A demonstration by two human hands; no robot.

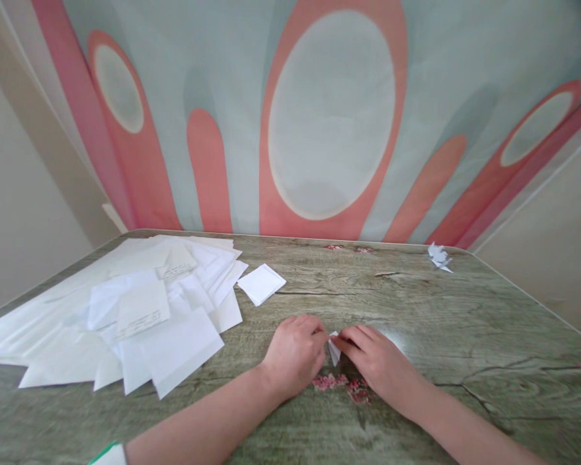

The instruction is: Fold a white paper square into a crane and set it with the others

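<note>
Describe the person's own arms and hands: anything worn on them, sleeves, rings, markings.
Both forearms are bare, with no sleeves in view. The left hand and right hand are bare too: no gloves, and no rings, watch or bracelets that can be made out. No markings show on either arm. At the bottom edge, near the left elbow, there is a bit of white with a green edge; what it is cannot be told.

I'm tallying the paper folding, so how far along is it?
Done: one folded piece lies at the table's far right. In hand: both the left hand and right hand pinch a small paper. Left: a square and a sheet pile lie unfolded.
</note>
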